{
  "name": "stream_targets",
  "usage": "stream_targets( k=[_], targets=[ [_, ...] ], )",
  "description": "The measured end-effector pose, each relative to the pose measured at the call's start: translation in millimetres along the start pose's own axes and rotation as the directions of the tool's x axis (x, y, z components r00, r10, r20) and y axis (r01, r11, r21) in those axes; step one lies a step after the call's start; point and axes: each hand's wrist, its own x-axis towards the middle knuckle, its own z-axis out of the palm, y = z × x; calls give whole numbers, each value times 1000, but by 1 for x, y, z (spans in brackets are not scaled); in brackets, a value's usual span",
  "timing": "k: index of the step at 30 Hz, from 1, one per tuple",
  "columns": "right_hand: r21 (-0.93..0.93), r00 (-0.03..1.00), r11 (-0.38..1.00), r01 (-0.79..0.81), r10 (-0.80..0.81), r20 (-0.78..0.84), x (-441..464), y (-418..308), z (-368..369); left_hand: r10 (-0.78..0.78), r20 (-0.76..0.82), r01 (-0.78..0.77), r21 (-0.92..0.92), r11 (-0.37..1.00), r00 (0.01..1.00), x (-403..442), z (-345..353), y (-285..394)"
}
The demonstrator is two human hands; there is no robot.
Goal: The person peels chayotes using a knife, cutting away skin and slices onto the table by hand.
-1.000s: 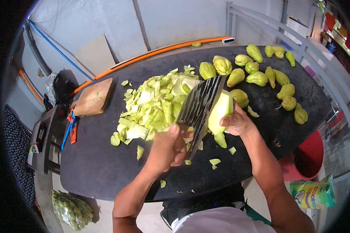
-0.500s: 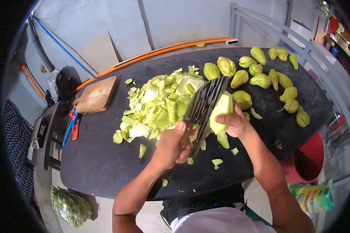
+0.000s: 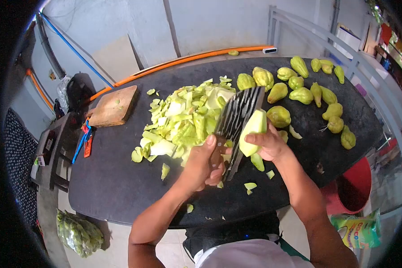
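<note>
My left hand [image 3: 205, 163] is closed round the brown wooden handle of a broad cleaver [image 3: 240, 114], its dark blade upright and streaked with wet marks. Against the blade's right side, my right hand [image 3: 269, 142] grips a pale, peeled chayote [image 3: 253, 129]. A strip of green peel [image 3: 257, 161] shows just below that chayote. Behind the blade and to its left spreads a big heap of pale green peelings and pieces [image 3: 183, 118]. Whole unpeeled chayotes [image 3: 301, 95] lie scattered across the right side of the table, one of them [image 3: 278, 116] close beyond my right hand.
The dark table [image 3: 116, 178] has a wooden chopping board [image 3: 114, 106] at its left edge, near an orange-and-blue tool [image 3: 87, 145]. A red bin [image 3: 350, 187] stands below right, by a green packet [image 3: 357, 230]. A bag of greens [image 3: 79, 233] sits on the floor.
The cleaver and chayote have shifted only slightly, and more of the brown handle shows now. The whole view has moved a little. Both hands keep their holds.
</note>
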Motion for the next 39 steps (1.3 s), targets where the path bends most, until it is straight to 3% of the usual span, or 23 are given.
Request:
stream_targets(
  k=[7, 9, 10, 13, 14, 17, 19, 21, 25, 30, 33, 39],
  targets=[
    [-366, 989, 918, 149, -146, 37, 3, -11, -9, -33, -39, 36, 72, 997, 999, 3, -10, 7],
    [-687, 969, 700, 195, -247, 24, 5, -14, -15, -91, -6, 89, -160, 983, 996, 2, -19, 9],
    [-813, 954, 549, 193, -297, 26, 4, -14, -17, -57, -97, 45, -128, 991, 994, 0, -16, 12],
    [-532, 973, 838, 120, -205, -104, 7, -15, -17, 244, -186, -199, 231, 952, 952, -1, -13, 12],
    [-230, 988, 973, 35, -68, -138, 6, -9, -21, 310, -218, -246, 279, 928, 925, -1, -14, 11],
    [262, 968, 963, -69, 128, -217, 7, -5, -5, 269, -181, -214, 275, 937, 946, 0, -13, 5],
    [182, 963, 983, -22, 70, -261, 9, 4, -3, 231, -75, -203, 272, 941, 970, 0, -8, -1],
    [143, 958, 988, 49, -6, -287, 11, 9, -2, 196, -75, -171, 255, 952, 978, 1, -3, -3],
    [111, 978, 994, -2, 25, -209, 10, 4, -3, 258, -84, -217, 336, 917, 962, 1, -4, -2],
    [68, 976, 996, 51, -36, -213, 7, 6, 0, 232, -50, -205, 312, 928, 971, -3, -1, 2],
    [15, 969, 997, 73, -67, -239, 7, 13, -4, 253, -100, -192, 412, 891, 962, -2, -3, 2],
    [-59, 988, 997, -46, 37, -148, 7, 3, -7, 424, -103, -220, 731, 646, 900, -10, -8, 17]
  ],
)
